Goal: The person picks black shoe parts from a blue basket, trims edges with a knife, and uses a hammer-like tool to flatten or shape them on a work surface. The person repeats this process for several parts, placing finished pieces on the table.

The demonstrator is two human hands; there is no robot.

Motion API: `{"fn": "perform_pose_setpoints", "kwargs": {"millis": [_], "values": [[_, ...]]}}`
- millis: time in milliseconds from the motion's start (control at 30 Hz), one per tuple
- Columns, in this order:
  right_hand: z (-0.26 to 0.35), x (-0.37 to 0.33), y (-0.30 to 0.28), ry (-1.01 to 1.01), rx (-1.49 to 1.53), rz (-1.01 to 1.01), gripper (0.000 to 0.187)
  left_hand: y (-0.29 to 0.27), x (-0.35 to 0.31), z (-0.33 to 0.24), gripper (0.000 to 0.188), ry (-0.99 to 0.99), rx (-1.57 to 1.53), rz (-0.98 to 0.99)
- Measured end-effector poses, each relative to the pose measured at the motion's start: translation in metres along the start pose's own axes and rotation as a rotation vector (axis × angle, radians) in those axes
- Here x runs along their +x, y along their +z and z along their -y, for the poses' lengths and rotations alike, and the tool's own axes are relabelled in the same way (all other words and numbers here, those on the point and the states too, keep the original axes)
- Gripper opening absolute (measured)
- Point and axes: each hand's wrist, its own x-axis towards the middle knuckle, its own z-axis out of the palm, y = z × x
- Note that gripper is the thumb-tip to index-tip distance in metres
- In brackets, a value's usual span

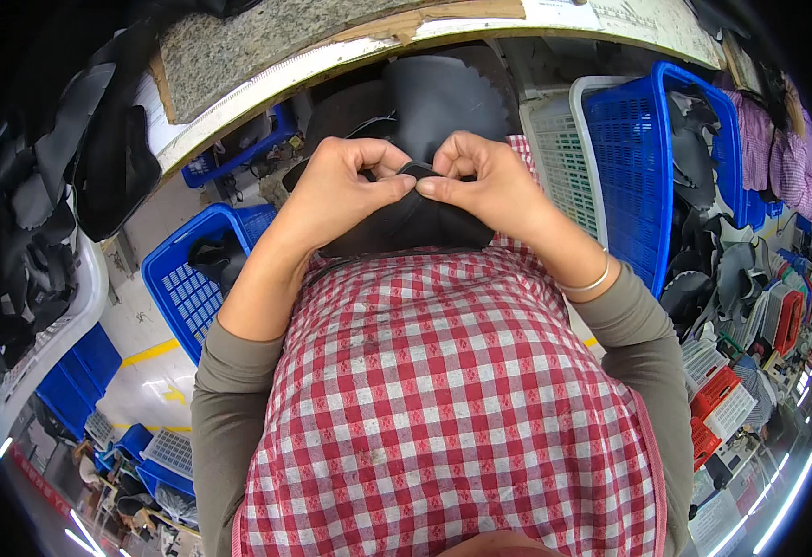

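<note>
Over my lap lies a black sheet-like piece [415, 225], soft and flat, its exact kind unclear. My left hand [352, 184] pinches its upper edge between thumb and fingers. Close beside it, my right hand [478, 178] pinches the same edge, the two thumb tips nearly meeting. A small folded bit of the edge stands up between the fingertips. Just beyond my hands rests a larger smooth dark-grey piece [448, 104] with a jagged rim.
A worktable edge [350, 58] with a stone slab [248, 51] runs across the far side. Blue baskets stand at left [183, 297] and right [624, 158], next to a white basket [559, 162]. Dark cut pieces [44, 204] hang at far left.
</note>
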Motion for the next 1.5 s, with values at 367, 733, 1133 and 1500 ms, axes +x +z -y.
{"fn": "perform_pose_setpoints", "kwargs": {"millis": [367,733,1133,1500], "values": [[0.038,0.036,-0.013,-0.611,-0.735,0.119,0.04,-0.009,-0.004,-0.035,0.011,0.214,0.123,-0.026],[0.035,0.012,-0.01,-0.115,0.028,0.139,0.016,-0.08,-0.02,-0.032,0.023,0.044,-0.083,0.188],[0.048,0.032,-0.019,-0.037,-0.264,0.308,0.031,-0.063,0.014,-0.048,0.022,0.122,0.074,0.3],[0.049,0.035,-0.019,-0.123,-0.267,0.288,0.031,-0.06,0.007,-0.05,0.023,0.147,0.092,0.263]]}}
